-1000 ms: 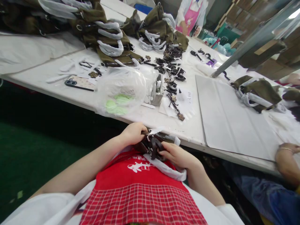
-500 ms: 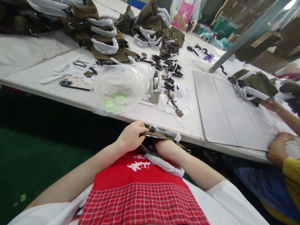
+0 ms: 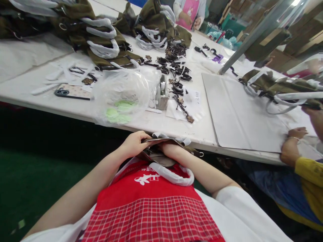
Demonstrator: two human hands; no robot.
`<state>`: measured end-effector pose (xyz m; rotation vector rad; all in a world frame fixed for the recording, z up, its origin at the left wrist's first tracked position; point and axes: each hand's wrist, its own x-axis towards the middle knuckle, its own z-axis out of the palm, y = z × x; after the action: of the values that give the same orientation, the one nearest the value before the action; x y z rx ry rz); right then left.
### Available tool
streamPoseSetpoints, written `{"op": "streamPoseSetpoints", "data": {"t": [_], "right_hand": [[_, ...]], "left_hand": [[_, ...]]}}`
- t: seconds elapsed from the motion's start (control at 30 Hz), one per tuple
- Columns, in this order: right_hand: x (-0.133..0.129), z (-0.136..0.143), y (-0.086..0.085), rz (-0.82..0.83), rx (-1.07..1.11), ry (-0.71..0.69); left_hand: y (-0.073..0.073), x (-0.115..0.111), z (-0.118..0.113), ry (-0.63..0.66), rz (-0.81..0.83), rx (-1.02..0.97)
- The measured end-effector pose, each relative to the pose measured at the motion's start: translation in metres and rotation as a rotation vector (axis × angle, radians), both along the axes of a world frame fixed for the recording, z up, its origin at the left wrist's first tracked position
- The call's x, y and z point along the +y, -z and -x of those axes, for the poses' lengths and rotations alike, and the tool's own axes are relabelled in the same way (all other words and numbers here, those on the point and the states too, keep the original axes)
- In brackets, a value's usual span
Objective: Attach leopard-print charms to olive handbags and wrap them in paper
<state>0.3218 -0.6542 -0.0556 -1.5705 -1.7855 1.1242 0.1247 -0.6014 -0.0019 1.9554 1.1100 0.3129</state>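
An olive handbag point(image 3: 164, 158) with a metal zipper and white-wrapped handles lies in my lap against the table edge, its mouth unzipped. My left hand point(image 3: 135, 143) grips the zippered rim at the bag's left side, thumb and fingers closed on it. Inside the opening is my right hand point(image 3: 168, 148); its fingers are hidden in the bag, so their pose does not show. One wrapped handle point(image 3: 174, 175) droops over my red apron.
On the white table point(image 3: 75, 109) are a clear plastic bag point(image 3: 121, 97) with green pieces, a phone point(image 3: 73, 93), black straps with charms point(image 3: 180, 87) and piled olive bags point(image 3: 101, 37). A grey board point(image 3: 239, 114) and metal pole point(image 3: 248, 40) stand right, near a co-worker's hands point(image 3: 294, 141).
The bag's mouth gapes wider, showing more lining, with my right hand still inside. My view has shifted slightly. At right, the co-worker has moved olive bags.
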Motion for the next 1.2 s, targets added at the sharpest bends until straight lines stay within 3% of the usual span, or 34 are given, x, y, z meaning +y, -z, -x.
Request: {"op": "streamPoseSetpoints", "data": {"t": [0.1, 0.2, 0.27, 0.33, 0.43, 0.47, 0.57, 0.63, 0.8, 1.1, 1.2], "right_hand": [[-0.008, 0.002, -0.024, 0.059, -0.168, -0.056], [-0.023, -0.005, -0.078, 0.049, -0.220, -0.362], [-0.026, -0.015, -0.111, 0.002, -0.105, -0.515], [-0.017, -0.024, -0.126, -0.089, -0.087, -0.370], [0.014, -0.033, -0.111, -0.204, -0.315, -0.074], [0.024, -0.033, -0.099, -0.213, -0.394, -0.078], [0.047, -0.026, -0.067, -0.184, -0.509, -0.271], [0.053, -0.020, -0.056, -0.170, -0.552, -0.329], [0.053, -0.013, -0.061, -0.167, -0.634, -0.206], [0.052, -0.020, -0.057, -0.109, -0.644, -0.221], [0.054, -0.025, -0.051, -0.145, -0.652, -0.143]], "left_hand": [[0.006, 0.006, 0.005, 0.025, 0.033, 0.031], [0.008, 0.009, 0.015, 0.045, 0.080, 0.007], [0.008, 0.006, 0.020, 0.093, 0.081, 0.034], [0.005, 0.000, 0.022, 0.212, 0.073, 0.067], [0.000, -0.012, 0.020, 0.357, 0.060, 0.055], [-0.002, -0.014, 0.019, 0.359, 0.054, 0.052], [-0.009, -0.015, 0.023, 0.321, 0.083, 0.052], [-0.012, -0.012, 0.028, 0.304, 0.139, 0.037], [-0.009, -0.007, 0.033, 0.143, 0.223, -0.022], [0.012, -0.005, 0.010, 0.060, 0.253, -0.109], [0.019, -0.004, 0.006, 0.032, 0.230, -0.084]]}}
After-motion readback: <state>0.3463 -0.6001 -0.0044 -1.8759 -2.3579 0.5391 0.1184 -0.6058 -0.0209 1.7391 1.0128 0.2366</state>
